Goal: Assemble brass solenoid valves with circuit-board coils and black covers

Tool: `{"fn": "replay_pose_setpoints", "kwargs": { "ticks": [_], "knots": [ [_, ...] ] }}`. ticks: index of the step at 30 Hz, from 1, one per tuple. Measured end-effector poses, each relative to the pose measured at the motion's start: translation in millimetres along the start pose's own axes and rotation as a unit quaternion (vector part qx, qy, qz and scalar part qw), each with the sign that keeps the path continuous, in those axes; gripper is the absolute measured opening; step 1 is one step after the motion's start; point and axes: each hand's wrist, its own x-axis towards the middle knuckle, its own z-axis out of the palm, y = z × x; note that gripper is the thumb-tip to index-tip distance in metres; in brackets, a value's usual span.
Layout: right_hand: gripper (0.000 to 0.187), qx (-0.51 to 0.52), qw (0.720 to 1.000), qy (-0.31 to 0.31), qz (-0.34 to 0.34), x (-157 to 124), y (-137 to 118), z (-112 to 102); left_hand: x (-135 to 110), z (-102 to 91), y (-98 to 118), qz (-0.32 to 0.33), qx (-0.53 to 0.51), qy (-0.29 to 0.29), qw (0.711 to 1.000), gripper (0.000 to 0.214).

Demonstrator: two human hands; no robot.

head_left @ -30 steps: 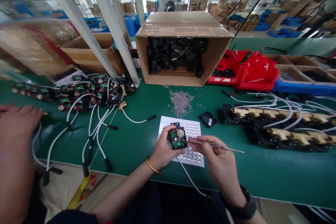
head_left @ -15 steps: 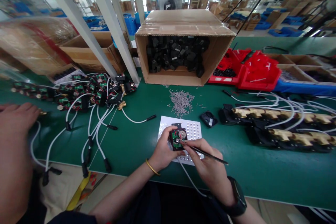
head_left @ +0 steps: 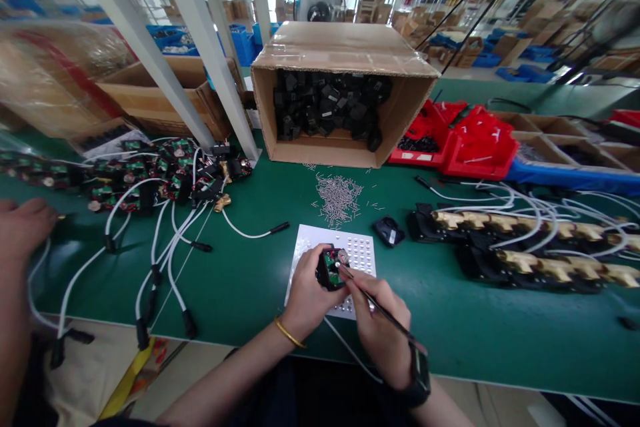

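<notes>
My left hand (head_left: 310, 293) is closed around a small black housing (head_left: 325, 275) with a green circuit board inside, tilted up towards me. A white cable runs from its underside down to the table edge. My right hand (head_left: 383, 327) pinches a pair of dark, slender tweezers (head_left: 383, 309), the tip at the board near a small round silver part. Under both hands lies a white sheet (head_left: 305, 238) with rows of small silver discs. A loose black cover (head_left: 388, 231) rests right of the sheet, and a pile of small screws or pins (head_left: 337, 197) lies behind it.
A cardboard box (head_left: 345, 50) of black housings stands at the back. Red bins (head_left: 480, 147) are right of it. Brass-fitted units (head_left: 500, 223) line the right side; wired circuit-board assemblies (head_left: 165, 173) crowd the left. Another person's hand (head_left: 25, 227) is at far left.
The housing in my left hand has tilted more on edge, and my right hand with the tweezers has turned steeper. The whole view has shifted slightly.
</notes>
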Motion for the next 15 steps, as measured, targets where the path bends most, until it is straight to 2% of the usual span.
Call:
{"fn": "replay_pose_setpoints", "kwargs": {
  "ticks": [3,6,15],
  "knots": [
    [0.023,-0.023,0.998,0.025,-0.051,-7.9,10.5,10.9,2.1,6.1,2.4,-0.002,0.027,0.020,0.999,0.047],
    [0.023,-0.018,0.997,0.040,-0.070,-6.6,16.9,15.2,4.5,9.3,4.4,0.003,0.046,0.035,0.998,0.044],
    [0.021,0.015,0.999,-0.018,0.021,6.9,6.9,3.1,2.9,15.2,8.3,0.008,0.071,0.046,0.996,0.040]
  ]
}}
